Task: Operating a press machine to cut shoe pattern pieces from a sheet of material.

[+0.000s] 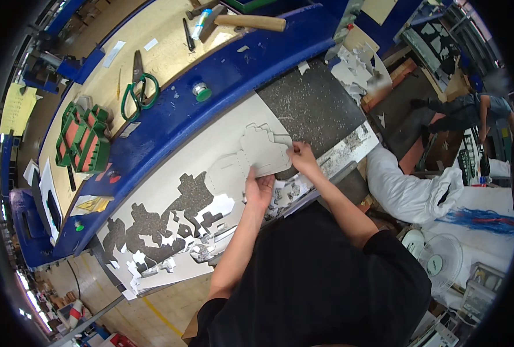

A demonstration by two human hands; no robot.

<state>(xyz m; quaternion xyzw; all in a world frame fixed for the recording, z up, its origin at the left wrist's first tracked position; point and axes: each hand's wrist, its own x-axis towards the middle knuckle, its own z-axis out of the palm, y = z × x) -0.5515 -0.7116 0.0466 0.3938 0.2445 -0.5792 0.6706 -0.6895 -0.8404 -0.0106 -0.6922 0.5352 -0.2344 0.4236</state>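
Observation:
A grey-white die-cut card blank with stepped edges is raised at a tilt over a large white sheet. My right hand is closed in a pinch on its right edge. From below, my left hand holds its lower edge, thumb on the near face and fingers partly behind it. Left of the blank, more cut outlines show in the sheet. Farther left, dark openings in the sheet reveal the speckled dark board underneath.
Along the far side runs a blue machine edge with a green push button. Beyond it lie green-handled scissors, a green-and-red block and a wooden handle. Paper scraps heap at right; another person stands farther off.

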